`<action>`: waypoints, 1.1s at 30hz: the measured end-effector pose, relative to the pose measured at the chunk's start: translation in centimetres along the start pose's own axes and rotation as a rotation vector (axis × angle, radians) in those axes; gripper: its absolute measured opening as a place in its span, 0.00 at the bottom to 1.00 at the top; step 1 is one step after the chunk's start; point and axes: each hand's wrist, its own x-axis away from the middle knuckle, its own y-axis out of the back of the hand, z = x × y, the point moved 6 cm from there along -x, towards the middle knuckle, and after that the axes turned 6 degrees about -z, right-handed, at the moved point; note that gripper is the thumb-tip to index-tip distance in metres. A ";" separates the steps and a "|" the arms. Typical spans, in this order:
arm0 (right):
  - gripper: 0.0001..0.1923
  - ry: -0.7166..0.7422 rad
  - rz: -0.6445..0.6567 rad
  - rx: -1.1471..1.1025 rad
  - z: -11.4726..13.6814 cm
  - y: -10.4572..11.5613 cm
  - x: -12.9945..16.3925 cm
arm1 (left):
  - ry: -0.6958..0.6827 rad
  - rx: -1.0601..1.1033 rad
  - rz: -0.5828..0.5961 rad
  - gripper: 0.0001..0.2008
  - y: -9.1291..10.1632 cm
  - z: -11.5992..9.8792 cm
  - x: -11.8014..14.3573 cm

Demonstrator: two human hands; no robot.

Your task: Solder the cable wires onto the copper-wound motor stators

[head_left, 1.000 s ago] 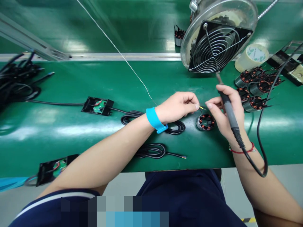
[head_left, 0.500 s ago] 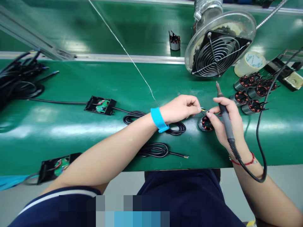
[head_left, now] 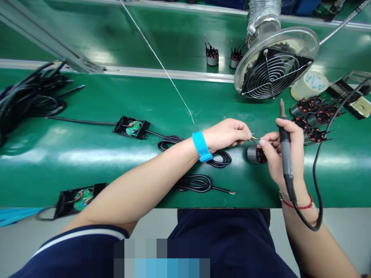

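Right hand [head_left: 296, 152]: grip wrapped round iron [head_left: 286, 154], tip clear of wire [head_left: 255, 138]. 1 stator [head_left: 252, 154] at bench [head_left: 72, 154], tilted, apparently unfinished; left hand [head_left: 233, 133], grip pinched on wire. Farther: clustered stators [head_left: 314, 136], progress unclear; 2 other stators [head_left: 212, 60] beyond rail [head_left: 139, 71].

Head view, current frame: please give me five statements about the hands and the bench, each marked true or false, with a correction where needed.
1. The right hand holds a soldering iron. True.
2. The left hand pinches thin wires at its fingertips. True.
3. The soldering iron's tip rests on the thin wires. False: it points up, away from them.
4. The left hand's wrist is bare. False: it wears a blue band.
5. Two wound cores stand beyond the metal rail, to the left of the fan in the picture. True.
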 end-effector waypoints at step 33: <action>0.23 0.217 0.030 0.362 0.5 -0.5 -0.2 | 0.009 0.028 -0.009 0.13 0.1 -0.2 0.0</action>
